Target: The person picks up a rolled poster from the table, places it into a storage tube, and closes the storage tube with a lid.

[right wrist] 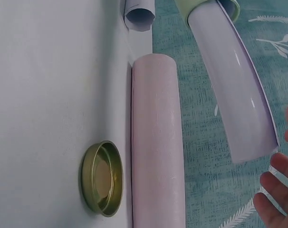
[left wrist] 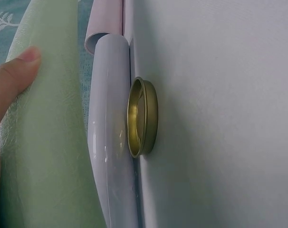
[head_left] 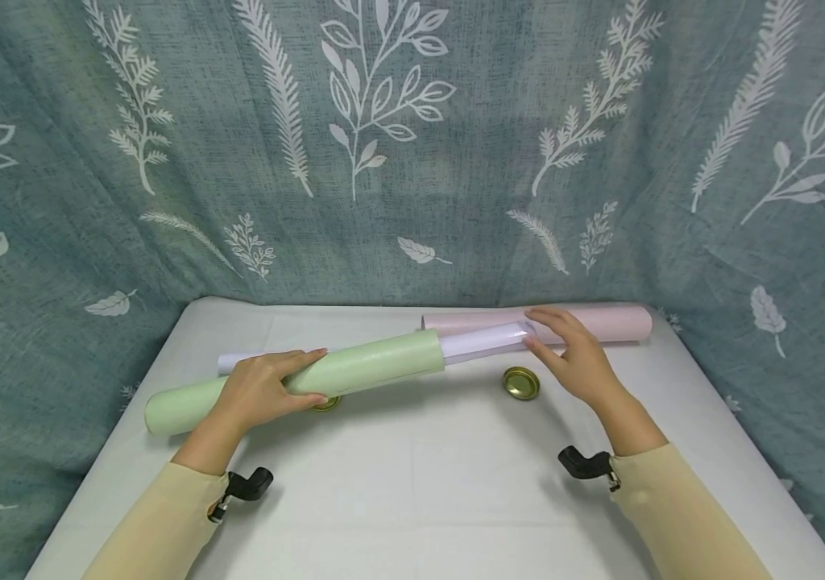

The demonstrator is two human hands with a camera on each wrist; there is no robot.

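My left hand [head_left: 256, 391] grips a long pale green tube [head_left: 376, 362] held tilted above the table, its right end higher. In the left wrist view the thumb [left wrist: 25, 66] lies along its side. Out of the tube's right end sticks a glossy lilac rolled sheet [head_left: 485, 343]. Around that sheet's free end is my right hand [head_left: 586, 366], fingers spread. The right wrist view puts the fingertips [right wrist: 277, 164] right by the sheet's corner; whether they touch it I cannot tell.
A pink tube [head_left: 619, 324] lies along the table's back right. Another lilac roll [left wrist: 108, 95] lies at the back left, partly behind the green tube. One gold lid [head_left: 521, 384] sits near the middle right; a second gold lid [left wrist: 143, 118] is partly hidden below the green tube.
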